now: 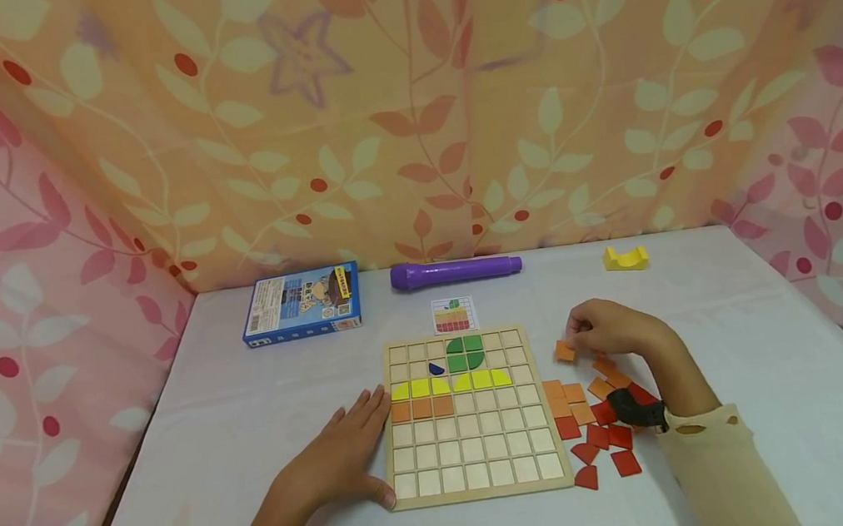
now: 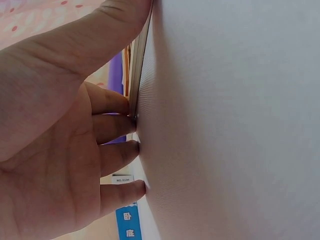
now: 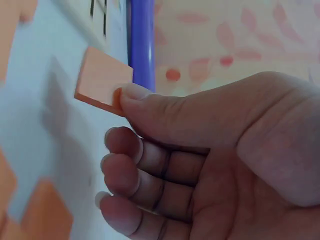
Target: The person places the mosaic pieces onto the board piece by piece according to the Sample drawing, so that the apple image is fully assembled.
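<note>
Between thumb and fingers, my right hand [image 1: 608, 328] pinches an orange square tile [image 3: 103, 81], lifted off the table to the right of the wooden grid board [image 1: 484, 494]. My left hand [image 1: 344, 458] lies along the board's left edge, fingers spread, its thumb at the lower left corner. On the board sit green tiles [image 1: 465, 354] near the top, a dark blue piece [image 1: 437, 368], a row of yellow tiles [image 1: 421, 387] and several orange tiles [image 1: 422, 409] at the left below them. Loose orange tiles [image 1: 574, 393] and red tiles [image 1: 625, 462] lie right of the board.
Behind the board lies a small pattern card [image 1: 454, 315]. Farther back are a blue box [image 1: 300, 304], a purple microphone-shaped tube [image 1: 456, 272] and a yellow block [image 1: 626, 258] with a curved top. A patterned curtain [image 1: 408, 114] stands behind the white table.
</note>
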A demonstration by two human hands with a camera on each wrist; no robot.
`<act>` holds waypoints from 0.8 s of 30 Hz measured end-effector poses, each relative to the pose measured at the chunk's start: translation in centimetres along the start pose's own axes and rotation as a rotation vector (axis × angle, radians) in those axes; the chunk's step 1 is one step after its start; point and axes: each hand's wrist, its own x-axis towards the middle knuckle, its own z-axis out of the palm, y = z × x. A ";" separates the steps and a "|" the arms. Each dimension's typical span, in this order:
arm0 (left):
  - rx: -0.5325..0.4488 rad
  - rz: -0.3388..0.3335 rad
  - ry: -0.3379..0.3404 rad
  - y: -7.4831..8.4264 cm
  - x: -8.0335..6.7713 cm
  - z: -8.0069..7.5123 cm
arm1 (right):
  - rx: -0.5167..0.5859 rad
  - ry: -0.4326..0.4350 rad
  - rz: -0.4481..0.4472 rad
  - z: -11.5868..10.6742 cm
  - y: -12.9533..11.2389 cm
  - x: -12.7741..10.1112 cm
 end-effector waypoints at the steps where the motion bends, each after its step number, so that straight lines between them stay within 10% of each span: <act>1: 0.000 0.001 0.000 0.0 0.0 0.0 | 0.002 0.011 -0.014 0.2 -0.4 0.1; 24: -0.007 0.004 -0.001 0.1 -0.1 -0.1 | -0.198 0.212 -0.277 11.2 -10.2 2.0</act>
